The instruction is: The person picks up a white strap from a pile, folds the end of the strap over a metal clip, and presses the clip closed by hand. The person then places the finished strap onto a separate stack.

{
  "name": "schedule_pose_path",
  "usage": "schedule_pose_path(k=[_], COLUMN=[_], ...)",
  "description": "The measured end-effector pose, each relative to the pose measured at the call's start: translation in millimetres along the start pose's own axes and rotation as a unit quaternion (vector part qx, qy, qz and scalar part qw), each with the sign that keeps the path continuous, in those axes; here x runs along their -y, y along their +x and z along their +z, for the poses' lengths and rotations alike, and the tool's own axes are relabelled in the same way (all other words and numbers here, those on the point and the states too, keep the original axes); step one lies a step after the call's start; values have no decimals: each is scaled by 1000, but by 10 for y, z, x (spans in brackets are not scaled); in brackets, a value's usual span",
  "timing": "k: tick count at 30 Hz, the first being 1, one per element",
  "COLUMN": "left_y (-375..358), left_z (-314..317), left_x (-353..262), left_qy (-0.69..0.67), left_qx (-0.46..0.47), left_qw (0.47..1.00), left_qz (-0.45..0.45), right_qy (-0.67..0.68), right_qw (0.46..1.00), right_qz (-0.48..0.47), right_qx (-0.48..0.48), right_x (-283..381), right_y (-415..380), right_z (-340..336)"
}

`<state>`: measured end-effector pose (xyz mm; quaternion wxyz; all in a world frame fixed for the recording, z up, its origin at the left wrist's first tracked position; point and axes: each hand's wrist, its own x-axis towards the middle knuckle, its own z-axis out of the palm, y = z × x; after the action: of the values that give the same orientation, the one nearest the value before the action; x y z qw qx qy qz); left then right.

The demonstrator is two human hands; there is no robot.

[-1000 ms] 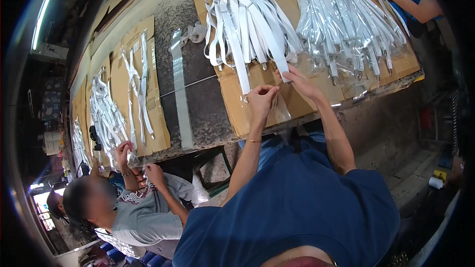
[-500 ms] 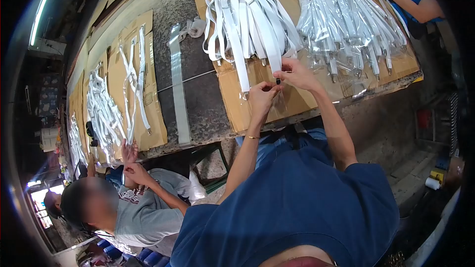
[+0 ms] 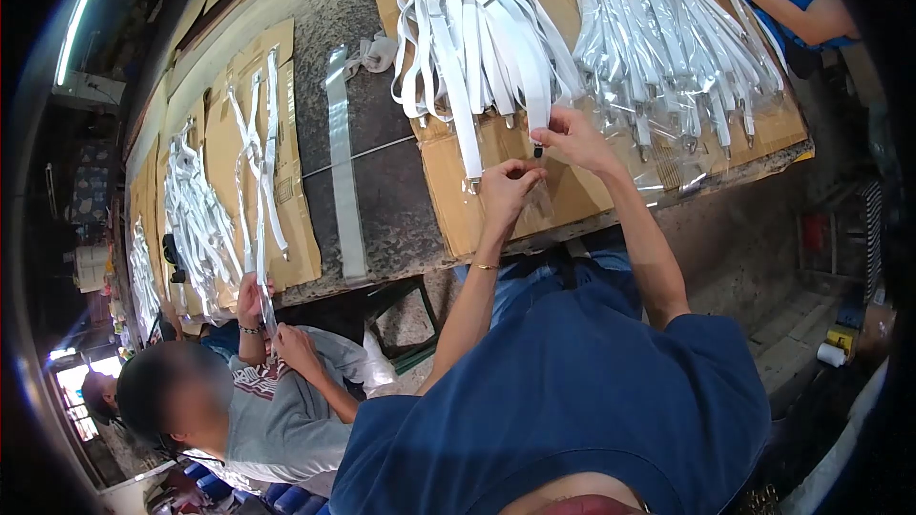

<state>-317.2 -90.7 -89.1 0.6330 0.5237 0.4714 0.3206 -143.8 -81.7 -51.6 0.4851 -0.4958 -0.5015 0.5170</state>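
My right hand [image 3: 576,143] pinches the lower end of a white suspender strap [image 3: 537,100], just above its dark clip [image 3: 538,151]. Close by on the left, my left hand [image 3: 509,193] has thumb and forefinger pressed together. A faint clear film shows below those fingertips, but what they hold is too small to make out. The strap hangs from a pile of white suspenders [image 3: 468,33] on a cardboard sheet [image 3: 448,215]. Left of my hands lies another strap end with a metal clip [image 3: 473,186].
Suspenders in clear plastic [image 3: 658,48] lie to the right. A loose grey band [image 3: 345,172] crosses the dark tabletop [image 3: 386,200] on the left. A co-worker in grey [image 3: 286,410] handles straps at lower left; another person's arm [image 3: 782,10] reaches in at upper right.
My left hand has drawn slightly down and away from the clip, while my right hand keeps its hold on the strap. The co-worker at left has raised a strap.
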Motion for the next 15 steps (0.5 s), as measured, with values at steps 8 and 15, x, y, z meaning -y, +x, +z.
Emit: schedule_pose_path(k=[8, 15], left_y=[-28, -13], left_z=[15, -12], left_x=[-75, -70], left_qy=[19, -12], left_qx=[-8, 1], left_qw=[1000, 1000], left_qz=[7, 3], right_qy=[-16, -3], right_qw=[1000, 999], right_qz=[-6, 16], right_qx=[26, 41], right_x=[-74, -112], right_y=[-33, -41], right_z=[39, 55])
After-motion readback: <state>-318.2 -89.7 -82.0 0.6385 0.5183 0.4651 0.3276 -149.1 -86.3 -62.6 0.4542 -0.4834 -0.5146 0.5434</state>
